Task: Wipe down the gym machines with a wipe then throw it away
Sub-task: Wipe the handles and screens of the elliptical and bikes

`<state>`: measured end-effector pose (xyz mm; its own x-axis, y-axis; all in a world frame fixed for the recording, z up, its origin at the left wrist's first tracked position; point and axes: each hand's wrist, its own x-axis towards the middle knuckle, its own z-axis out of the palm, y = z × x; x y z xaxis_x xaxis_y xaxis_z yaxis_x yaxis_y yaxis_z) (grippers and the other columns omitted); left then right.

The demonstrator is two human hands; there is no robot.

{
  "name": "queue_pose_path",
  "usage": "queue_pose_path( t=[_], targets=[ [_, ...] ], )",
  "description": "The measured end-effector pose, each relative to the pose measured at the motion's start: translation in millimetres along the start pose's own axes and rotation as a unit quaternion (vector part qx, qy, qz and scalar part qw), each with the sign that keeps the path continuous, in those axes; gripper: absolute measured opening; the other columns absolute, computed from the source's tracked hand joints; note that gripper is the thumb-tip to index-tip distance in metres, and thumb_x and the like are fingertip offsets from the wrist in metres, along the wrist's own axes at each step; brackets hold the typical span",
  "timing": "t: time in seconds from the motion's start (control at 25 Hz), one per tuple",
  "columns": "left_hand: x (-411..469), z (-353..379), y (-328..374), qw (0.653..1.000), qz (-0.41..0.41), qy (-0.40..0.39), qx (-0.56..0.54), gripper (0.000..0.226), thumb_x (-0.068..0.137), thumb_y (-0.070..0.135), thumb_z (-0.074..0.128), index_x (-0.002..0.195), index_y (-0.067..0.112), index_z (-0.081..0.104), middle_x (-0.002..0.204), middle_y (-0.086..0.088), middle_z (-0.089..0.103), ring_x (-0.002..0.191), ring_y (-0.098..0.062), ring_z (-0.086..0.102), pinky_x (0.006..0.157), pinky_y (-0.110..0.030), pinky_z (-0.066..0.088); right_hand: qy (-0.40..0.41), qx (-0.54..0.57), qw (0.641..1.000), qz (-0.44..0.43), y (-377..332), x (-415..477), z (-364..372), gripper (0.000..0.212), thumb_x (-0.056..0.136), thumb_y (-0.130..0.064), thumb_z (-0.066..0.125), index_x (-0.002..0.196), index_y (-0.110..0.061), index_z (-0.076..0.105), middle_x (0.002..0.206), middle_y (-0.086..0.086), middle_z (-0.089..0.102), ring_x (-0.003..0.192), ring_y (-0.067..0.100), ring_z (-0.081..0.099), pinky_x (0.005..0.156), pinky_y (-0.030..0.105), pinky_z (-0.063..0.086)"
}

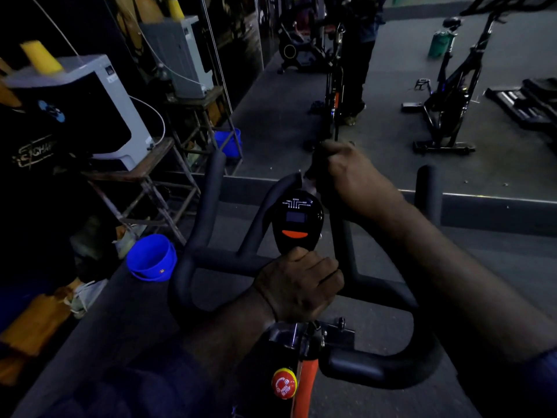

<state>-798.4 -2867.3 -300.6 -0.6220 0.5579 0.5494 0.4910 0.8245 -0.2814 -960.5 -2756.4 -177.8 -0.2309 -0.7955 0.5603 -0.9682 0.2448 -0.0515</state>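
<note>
Below, two hands (298, 285) gripping one handlebar (217, 260), one console (297, 221)

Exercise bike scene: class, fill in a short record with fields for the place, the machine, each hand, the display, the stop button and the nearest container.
place: dim gym, mirror wall ahead
machine: exercise bike, black handlebar
left hand: closed on the handlebar's crossbar, just below the console
right hand: closed over the handlebar's far centre grip, above the console
wipe: cannot tell; something dark may be under the right hand
console: small screen, orange button below it
stop button: red and yellow, on the orange post
nearest container: blue bucket, on the floor left of the handlebar
</note>
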Motion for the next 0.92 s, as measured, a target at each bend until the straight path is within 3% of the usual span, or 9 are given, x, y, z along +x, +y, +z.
queue_pose_path(
  t=[0.08,0.2,0.4,0.52,0.6,0.68,0.8,0.88,0.92],
  targets=[
    [1,-3,-1,1.000,0.001,0.011,0.002,0.021,0.097,0.029,0.060,0.108,0.016,0.072,0.109,-0.004,0.069,0.088,-0.026,0.064,0.076,-0.042,0.043,0.032,0.023,0.998,0.046,4,2,2,0.019,0.095,-0.020,0.062,0.084,-0.012,0.075,0.084,0.002,0.054,0.080,0.028,0.054,0.071,0.032,0.040],
    [2,-1,0,1.000,-0.002,0.019,0.005,0.021,0.098,0.029,0.060,0.107,0.015,0.073,0.110,-0.005,0.071,0.088,-0.026,0.065,0.076,-0.042,0.043,0.018,0.062,0.993,0.101,6,-35,2,0.024,0.088,-0.017,0.066,0.107,-0.011,0.079,0.097,0.009,0.067,0.089,0.026,0.060,0.080,0.035,0.050],
    [2,-1,-1,1.000,0.004,0.031,0.000,0.021,0.098,0.029,0.060,0.105,0.015,0.074,0.110,-0.005,0.071,0.088,-0.025,0.066,0.075,-0.041,0.045,0.091,0.072,0.953,0.279,4,-60,-2,0.014,0.084,-0.006,0.074,0.097,-0.010,0.079,0.096,0.005,0.073,0.087,0.023,0.070,0.075,0.020,0.042],
    [2,-3,0,1.000,-0.004,0.026,-0.001,0.020,0.097,0.030,0.062,0.105,0.015,0.073,0.108,-0.005,0.070,0.088,-0.025,0.065,0.075,-0.042,0.046,0.096,0.167,0.948,0.254,7,-26,5,0.037,0.084,0.002,0.072,0.115,-0.016,0.081,0.116,0.002,0.078,0.103,-0.003,0.066,0.088,0.008,0.050],
    [1,-2,1,1.000,-0.003,0.024,0.002,0.020,0.097,0.029,0.062,0.104,0.015,0.073,0.108,-0.005,0.070,0.088,-0.026,0.066,0.075,-0.042,0.047,0.059,0.165,0.953,0.246,11,-25,6,0.045,0.083,0.005,0.067,0.118,-0.019,0.080,0.114,0.005,0.078,0.103,-0.005,0.062,0.082,0.000,0.044],
    [2,0,1,1.000,-0.003,0.027,0.002,0.020,0.098,0.029,0.060,0.103,0.015,0.073,0.107,-0.004,0.071,0.087,-0.026,0.066,0.075,-0.042,0.046,0.045,0.155,0.943,0.291,11,-47,7,0.041,0.086,0.004,0.067,0.116,-0.020,0.080,0.108,0.006,0.079,0.095,0.003,0.070,0.079,0.011,0.049],
    [3,-1,0,0.999,-0.002,0.040,0.003,0.019,0.098,0.028,0.061,0.101,0.015,0.073,0.104,-0.004,0.071,0.085,-0.025,0.065,0.073,-0.042,0.045,0.019,0.172,0.917,0.359,-15,-94,-7,0.017,0.090,-0.010,0.074,0.093,-0.025,0.082,0.090,-0.006,0.080,0.080,-0.014,0.060,0.074,0.022,0.052],
    [3,-3,1,0.999,0.003,0.039,0.009,0.019,0.097,0.028,0.061,0.100,0.015,0.074,0.103,-0.004,0.071,0.085,-0.026,0.065,0.073,-0.041,0.045,-0.017,0.127,0.932,0.339,-25,-100,-20,0.014,0.083,-0.023,0.065,0.069,-0.023,0.070,0.069,0.003,0.072,0.066,-0.002,0.061,0.065,0.027,0.045],
    [3,-4,1,0.999,0.004,0.033,0.010,0.018,0.097,0.028,0.061,0.099,0.015,0.074,0.103,-0.005,0.071,0.085,-0.026,0.065,0.073,-0.041,0.045,-0.001,0.102,0.939,0.329,-23,-93,-24,0.014,0.080,-0.024,0.062,0.069,-0.018,0.069,0.068,0.007,0.071,0.066,0.010,0.067,0.062,0.030,0.044]
  ],
)
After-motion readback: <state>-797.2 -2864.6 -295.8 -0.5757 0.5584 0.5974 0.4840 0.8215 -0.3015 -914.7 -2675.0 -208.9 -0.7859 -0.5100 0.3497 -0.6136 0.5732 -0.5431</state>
